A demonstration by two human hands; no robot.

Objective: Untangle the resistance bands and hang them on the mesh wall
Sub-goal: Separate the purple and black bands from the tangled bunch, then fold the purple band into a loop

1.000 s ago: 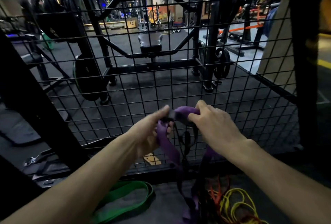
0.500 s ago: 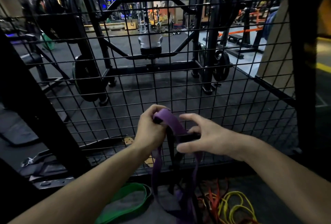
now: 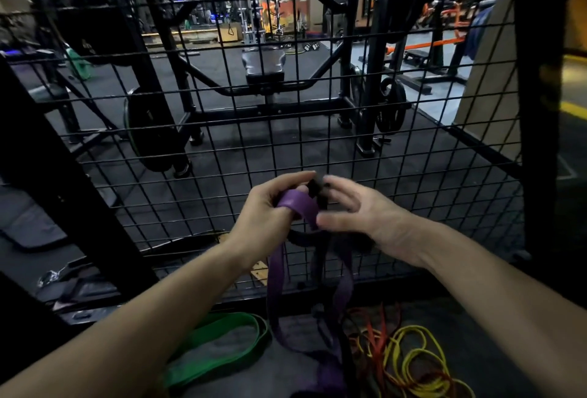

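1. Gym floor and a weight rack show dimly through the black mesh wall (image 3: 222, 130), which stands right in front of the person.
2. Since half a second ago the hands have risen a little and closed together; the right hand (image 3: 359, 216), which was spread beside the bands, now reaches in at the top of the bundle.
3. That suggests the black band (image 3: 316, 188) is being picked free of the purple band (image 3: 300, 207), so untangling is under way and nothing hangs on the mesh yet.
4. The left hand (image 3: 266, 213) is clenched round the fold of the purple band, thumb through the loop.
5. The right hand is half open, fingertips pinching the black band at 12 o'clock of the purple fold.
6. The purple band's tails drop towards 6 o'clock onto the floor.
7. A green band (image 3: 219, 346) lies at 7 o'clock, and yellow and red cords (image 3: 409, 356) at 5 o'clock.
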